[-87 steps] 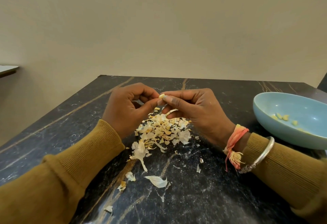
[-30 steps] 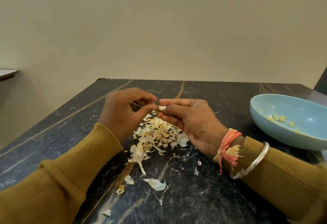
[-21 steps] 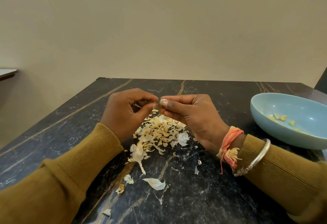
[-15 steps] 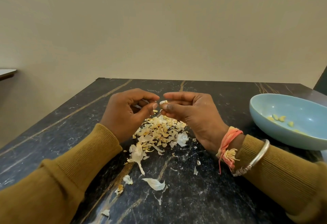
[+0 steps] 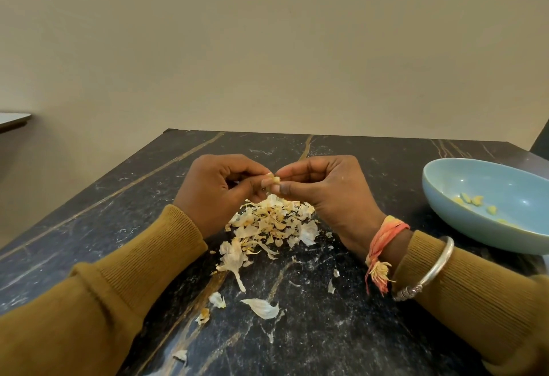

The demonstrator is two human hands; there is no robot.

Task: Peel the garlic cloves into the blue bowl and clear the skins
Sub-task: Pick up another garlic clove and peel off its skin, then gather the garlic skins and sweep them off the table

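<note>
Clove (image 5: 274, 181) is sitting pinched between both hands' fingertips, mid-table, just above the far edge of the skin pile (image 5: 271, 221) and well left of the blue bowl (image 5: 511, 188).

Handling, my read: tiny, light, firm but bruisable, prob slick once bare. Its skin is papery and brittle and is coming off in flakes. Best hold imo is pinching the body across its sides w/ one hand while the other thumbnail is picking at a loose skin edge near the tip. Squeezing hard is risking a pop-out onto the table (image 5: 341, 331).

Grip, left hand (image 5: 219, 191): fingers curling in, thumb + index tips pinching the clove's left end. I'm not making out whether they're on skin or flesh.

Grip, right hand (image 5: 323, 194): thumb underneath, index on top, pinching the clove's right side, other fingers curling behind.

Both wrists are hanging low over the pile, forearms coming in from near-left and near-right. Can't tell if they're resting on the table.

Bowl is sitting far right w/ a few peeled cloves (image 5: 471, 199) lying in it. Stray flakes (image 5: 261, 307) are lying nearer me, apart from the pile. Skins are looking near weightless, so I'm expecting them to scatter under a fast sweep. A slow cupped gather is looking safer.
</note>
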